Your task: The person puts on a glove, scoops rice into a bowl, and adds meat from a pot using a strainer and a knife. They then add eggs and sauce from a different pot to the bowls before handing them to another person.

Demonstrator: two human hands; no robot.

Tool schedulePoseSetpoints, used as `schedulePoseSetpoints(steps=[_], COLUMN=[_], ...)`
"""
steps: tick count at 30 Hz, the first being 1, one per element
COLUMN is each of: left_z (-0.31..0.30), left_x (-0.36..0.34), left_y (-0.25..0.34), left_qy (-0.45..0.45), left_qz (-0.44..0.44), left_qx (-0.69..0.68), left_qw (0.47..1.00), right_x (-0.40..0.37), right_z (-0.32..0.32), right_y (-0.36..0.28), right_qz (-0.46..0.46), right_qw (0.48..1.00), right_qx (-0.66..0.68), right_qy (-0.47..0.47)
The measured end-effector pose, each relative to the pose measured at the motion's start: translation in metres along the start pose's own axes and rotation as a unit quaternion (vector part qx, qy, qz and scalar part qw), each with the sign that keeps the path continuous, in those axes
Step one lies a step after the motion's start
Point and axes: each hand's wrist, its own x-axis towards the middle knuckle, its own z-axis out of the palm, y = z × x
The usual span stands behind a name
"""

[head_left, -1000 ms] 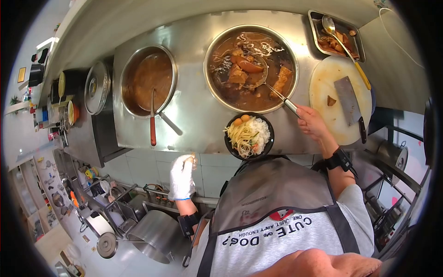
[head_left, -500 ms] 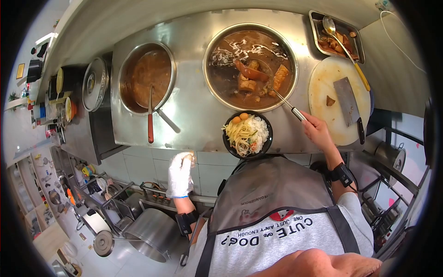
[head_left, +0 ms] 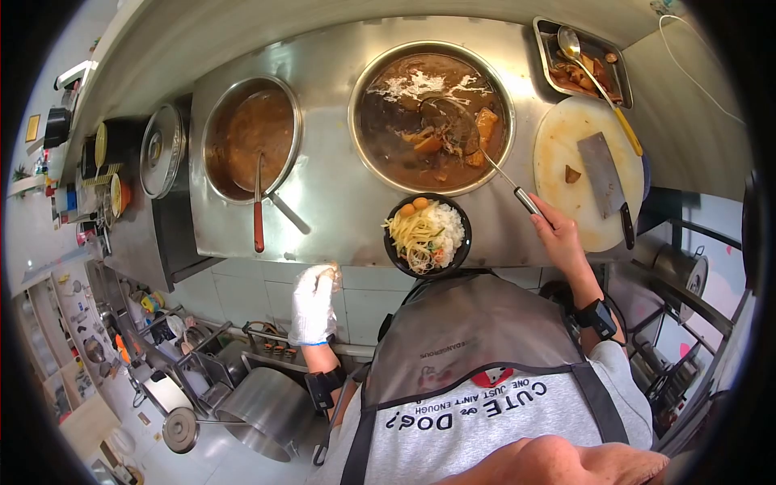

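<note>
My right hand (head_left: 558, 233) is wrapped round the handle of a long ladle (head_left: 505, 176), whose head lies in the dark broth of the large round pot (head_left: 353, 121). Pieces of meat and tofu (head_left: 486, 125) float around it. Below the pot, near the counter's front edge, stands a black bowl (head_left: 465, 250) with white rice (head_left: 446, 226), yellow shreds (head_left: 411, 233) and two small brown eggs (head_left: 414, 207). My left hand (head_left: 314, 305), in a clear plastic glove, hangs left of the bowl in front of the counter, its fingers curled; what it holds, if anything, is unclear.
A smaller pot (head_left: 297, 133) with a red-handled ladle (head_left: 258, 226) stands on the left. On the right are a round cutting board (head_left: 558, 194) with a cleaver (head_left: 602, 174) and a metal tray (head_left: 540, 56) with a yellow-handled spoon (head_left: 618, 117). A lid (head_left: 162, 151) leans far left.
The ladle's head has sunk lower and the pieces in the pot have shifted; a large brown piece no longer shows on top. My left hand has hardly moved.
</note>
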Motion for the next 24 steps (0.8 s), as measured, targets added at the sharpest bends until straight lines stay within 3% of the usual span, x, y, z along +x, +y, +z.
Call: schedulePoseSetpoints(steps=[1, 3, 4, 6, 12, 19, 21, 22, 24], left_z=[0.0, 0.001, 0.001, 0.002, 0.004, -0.002, -0.002, -0.002, -0.002], left_x=[0.0, -0.001, -0.002, -0.002, -0.006, -0.013, -0.014, -0.015, -0.015], left_y=[0.001, 0.005, 0.007, 0.009, 0.009, -0.004, -0.005, -0.005, -0.006], left_qy=[0.0, 0.001, -0.001, -0.005, 0.004, 0.019, 0.024, 0.024, 0.022], left_qz=[0.001, 0.001, 0.006, 0.012, 0.016, -0.004, -0.005, -0.004, -0.002], left_qx=[-0.006, -0.012, -0.008, -0.003, -0.004, -0.002, -0.007, -0.002, 0.003], left_qw=[1.0, 1.0, 1.0, 1.0, 1.0, 1.0, 1.0, 1.0, 1.0], right_x=[0.001, 0.009, 0.017, 0.038, 0.108, 0.128, 0.13, 0.133, 0.139], right_z=[-0.001, -0.005, -0.009, -0.019, -0.031, -0.027, -0.032, -0.037, -0.051], right_y=[-0.001, -0.004, -0.006, -0.01, -0.003, 0.0, 0.004, 0.007, 0.011], right_qz=[-0.001, -0.158, -0.158, -0.192, -0.252, -0.199, -0.203, -0.205, -0.116], right_qw=[1.0, 0.973, 0.973, 0.923, 0.839, 0.848, 0.907, 0.906, 0.956], right_qx=[0.0, -0.15, -0.15, -0.317, -0.47, -0.492, -0.368, -0.37, -0.255], right_qy=[0.0, 0.073, 0.073, 0.107, 0.107, 0.011, -0.001, -0.003, -0.093])
